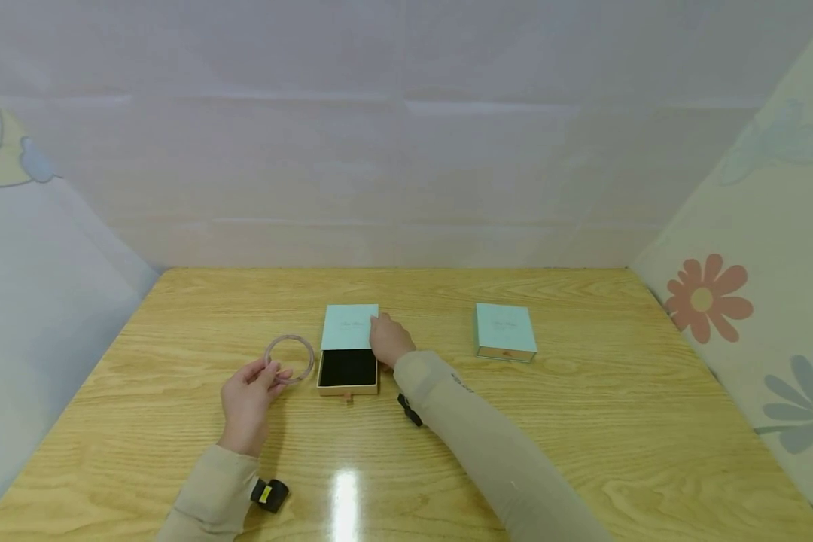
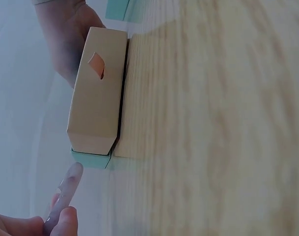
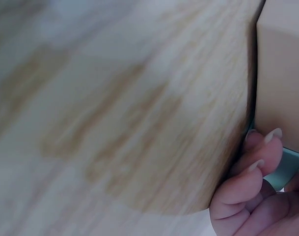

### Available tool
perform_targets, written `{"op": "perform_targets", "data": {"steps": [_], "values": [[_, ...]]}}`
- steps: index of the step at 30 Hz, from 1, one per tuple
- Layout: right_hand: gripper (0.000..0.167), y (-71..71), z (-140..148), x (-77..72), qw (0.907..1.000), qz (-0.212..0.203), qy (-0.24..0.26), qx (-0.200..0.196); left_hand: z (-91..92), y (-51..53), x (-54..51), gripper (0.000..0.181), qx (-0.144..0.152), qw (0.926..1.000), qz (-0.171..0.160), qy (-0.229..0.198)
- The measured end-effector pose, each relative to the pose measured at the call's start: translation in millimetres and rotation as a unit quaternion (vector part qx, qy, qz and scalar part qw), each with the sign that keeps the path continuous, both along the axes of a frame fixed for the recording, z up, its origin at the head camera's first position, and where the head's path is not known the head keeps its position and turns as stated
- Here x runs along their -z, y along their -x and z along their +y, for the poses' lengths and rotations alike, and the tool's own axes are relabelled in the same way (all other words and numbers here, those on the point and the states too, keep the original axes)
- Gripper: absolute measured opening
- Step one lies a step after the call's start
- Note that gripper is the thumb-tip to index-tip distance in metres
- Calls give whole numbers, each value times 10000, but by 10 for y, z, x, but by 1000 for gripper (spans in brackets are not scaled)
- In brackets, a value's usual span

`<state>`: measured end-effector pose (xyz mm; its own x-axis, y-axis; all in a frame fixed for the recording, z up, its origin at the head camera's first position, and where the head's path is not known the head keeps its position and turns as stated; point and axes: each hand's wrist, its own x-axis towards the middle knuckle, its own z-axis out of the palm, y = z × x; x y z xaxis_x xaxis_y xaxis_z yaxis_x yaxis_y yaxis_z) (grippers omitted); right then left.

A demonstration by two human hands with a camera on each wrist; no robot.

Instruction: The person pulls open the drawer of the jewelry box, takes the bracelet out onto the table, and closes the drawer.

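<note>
My left hand (image 1: 246, 403) pinches a pale purple bangle (image 1: 312, 357) between thumb and fingers, held up left of a small jewelry box. The box has a mint green sleeve (image 1: 350, 325), and its cream drawer (image 1: 335, 391) is pulled out toward me, showing a black lining. In the left wrist view, the drawer front bears a small orange pull tab (image 2: 96, 64). At the box's right side, my right hand (image 1: 391, 342) grips the sleeve, thumb at the top edge. The right wrist view shows curled fingers (image 3: 242, 187) against the side, low by the table.
A second mint green box (image 1: 504, 327), closed, stands farther right on the wooden table (image 1: 603, 391). Behind the table hangs a pale backdrop (image 1: 406, 165). Printed sheets with flowers and cartoon shapes flank both sides. Black wrist devices sit on both sleeves.
</note>
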<state>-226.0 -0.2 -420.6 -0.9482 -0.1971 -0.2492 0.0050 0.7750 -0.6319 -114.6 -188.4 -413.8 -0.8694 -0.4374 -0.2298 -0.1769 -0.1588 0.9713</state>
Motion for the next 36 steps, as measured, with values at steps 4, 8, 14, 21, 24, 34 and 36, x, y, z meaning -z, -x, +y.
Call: {"op": "perform_targets", "data": {"steps": [4,8,14,21,24,34,36], "values": [[50,0,2,3,10000,-2,18,-26,-26,6,0,40,123,9998,-123,-57],[51,15,-3,12,10000,-79,29,-21,-56,8,-8,39,244,9991,-251,-221],[51,20,-3,15,9999,-118,3,-12,-109,14,-24,41,410,9963,-459,-601],[51,17,-8,12,10000,-95,-26,-10,-151,31,-29,45,563,9935,-644,-756],[51,19,-11,12,9999,-108,-47,-6,-165,39,-25,44,574,9928,-673,-804],[52,6,-2,9,9999,29,-91,-46,-215,66,-4,44,654,9906,-805,-895],[52,6,-1,17,9999,37,-87,-44,-221,74,5,44,668,9902,-837,-902]]}}
